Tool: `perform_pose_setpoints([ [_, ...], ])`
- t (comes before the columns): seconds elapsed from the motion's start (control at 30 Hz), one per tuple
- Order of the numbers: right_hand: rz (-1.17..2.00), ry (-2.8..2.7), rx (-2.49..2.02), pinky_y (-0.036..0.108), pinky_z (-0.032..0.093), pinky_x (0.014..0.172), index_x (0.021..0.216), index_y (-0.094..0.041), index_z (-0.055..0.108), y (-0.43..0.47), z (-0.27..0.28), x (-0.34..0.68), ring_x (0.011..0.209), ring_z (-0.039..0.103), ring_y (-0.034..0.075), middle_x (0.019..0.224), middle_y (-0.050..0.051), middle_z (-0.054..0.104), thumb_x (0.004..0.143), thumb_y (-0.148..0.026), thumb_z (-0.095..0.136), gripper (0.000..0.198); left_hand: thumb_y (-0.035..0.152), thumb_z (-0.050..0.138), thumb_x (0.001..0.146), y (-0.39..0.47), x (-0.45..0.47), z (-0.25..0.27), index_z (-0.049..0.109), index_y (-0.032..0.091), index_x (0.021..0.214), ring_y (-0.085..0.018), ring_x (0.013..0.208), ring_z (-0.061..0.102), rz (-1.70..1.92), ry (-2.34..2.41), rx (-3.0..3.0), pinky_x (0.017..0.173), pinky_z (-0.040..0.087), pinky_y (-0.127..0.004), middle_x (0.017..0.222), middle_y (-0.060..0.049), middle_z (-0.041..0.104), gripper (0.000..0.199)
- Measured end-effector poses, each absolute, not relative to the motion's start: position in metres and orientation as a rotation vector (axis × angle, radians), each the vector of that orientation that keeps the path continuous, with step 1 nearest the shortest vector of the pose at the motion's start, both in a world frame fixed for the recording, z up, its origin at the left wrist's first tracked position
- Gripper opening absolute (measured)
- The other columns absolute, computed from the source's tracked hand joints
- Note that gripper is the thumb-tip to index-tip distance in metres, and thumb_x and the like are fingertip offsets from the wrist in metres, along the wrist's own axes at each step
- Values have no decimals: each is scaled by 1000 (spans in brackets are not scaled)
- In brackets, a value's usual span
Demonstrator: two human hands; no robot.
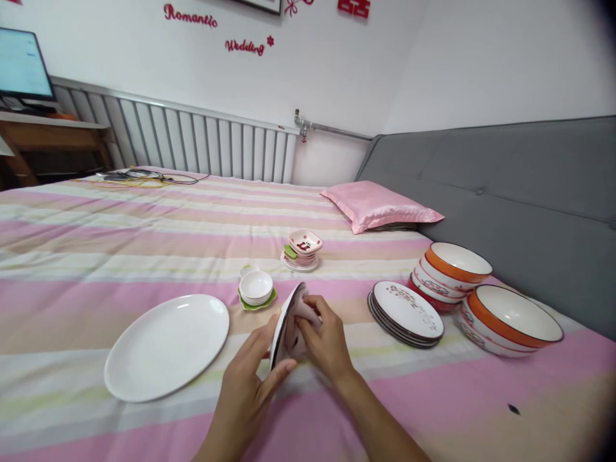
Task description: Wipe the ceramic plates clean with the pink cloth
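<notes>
In the middle of the head view, a white plate with a dark rim (283,321) is held up on its edge, tilted, above the bed. My left hand (248,375) grips it from the left, thumb along its near rim. My right hand (327,337) is closed on a pale, soft cloth (308,310), pressed against the plate's right-facing side. Part of that side is hidden by my fingers. To the right lies a stack of dark-rimmed plates (407,310) with printed lettering on top. A large white oval plate (168,346) rests on the left.
Beyond my hands are a small white bowl (256,286) on a green leaf-shaped dish and a stack of small pink dishes (305,242). Orange-rimmed bowls (510,321) stand at right. A pink pillow (380,204), cables (149,176) and a grey headboard (505,173) lie farther off.
</notes>
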State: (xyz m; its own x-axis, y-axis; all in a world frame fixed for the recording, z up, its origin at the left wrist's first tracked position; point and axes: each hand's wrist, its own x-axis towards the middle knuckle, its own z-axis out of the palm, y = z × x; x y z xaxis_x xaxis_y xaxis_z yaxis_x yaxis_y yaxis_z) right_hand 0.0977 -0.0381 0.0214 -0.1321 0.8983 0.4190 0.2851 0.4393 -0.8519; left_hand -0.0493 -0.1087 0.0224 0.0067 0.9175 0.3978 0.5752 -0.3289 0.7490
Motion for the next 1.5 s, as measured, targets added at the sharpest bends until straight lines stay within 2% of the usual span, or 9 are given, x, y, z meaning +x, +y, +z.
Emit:
perform_pose_setpoints([
  [0.27,863,-1802,-1148,25,42,69,85,-20,57,-38,16,102,76,57,15,81,-2,62,71,-15,55,15,44,51,84,-107,-52,21,45,29,132,-21,103,58,1244,1581,1850,77,50,-30,123,-7,59,50],
  [0.37,1171,-1748,-1034,24,42,65,80,-18,58,-36,20,104,70,56,14,74,-2,61,67,-18,62,14,44,51,83,-107,-52,22,48,27,129,-22,107,56,1261,1590,1802,79,50,-31,125,-8,58,49],
  [0.5,1601,-1282,-885,24,43,61,86,-15,60,-29,26,110,68,58,14,76,1,63,67,-33,69,28,43,51,84,-108,-50,23,44,29,133,-21,109,56,1248,1582,1793,80,50,-30,126,-7,57,51],
  [0.8,1590,-741,-893,21,43,55,87,-19,62,-20,41,128,69,59,14,76,-1,66,68,-33,64,24,37,55,83,-116,-44,29,35,33,138,-22,118,50,1160,1419,2018,86,49,-31,137,-7,47,59],
  [1.0,1589,-819,-1047,20,38,44,81,-17,61,-27,55,139,46,51,10,56,-3,59,71,-52,63,36,41,61,78,-122,-38,32,40,35,136,-25,125,45,999,1287,2114,99,43,-38,137,-6,49,62],
  [1.13,1558,-931,-1059,21,42,52,85,-17,60,-24,55,149,53,55,10,63,-4,61,60,-35,77,35,43,62,76,-121,-33,33,52,34,127,-26,121,50,907,1277,2095,100,43,-40,130,-6,56,53],
  [1.27,1694,-850,-941,26,48,63,89,-16,60,-18,47,156,63,61,15,69,-2,65,54,-19,77,39,44,58,78,-114,-36,23,61,28,117,-26,116,54,1062,1493,1898,98,44,-43,124,-8,60,42],
  [1.37,1815,-788,-862,30,50,66,89,-16,61,-15,44,157,65,64,18,68,-1,67,54,-15,73,38,50,60,74,-106,-43,11,58,20,119,-30,110,57,1210,1749,1465,92,46,-48,122,-13,60,54],
  [1.5,1873,-810,-796,36,52,68,88,-16,61,-13,43,154,72,67,24,69,3,69,58,-18,69,32,48,67,68,-101,-43,6,53,10,123,-30,112,57,1292,1669,965,94,45,-43,122,-21,59,69],
])
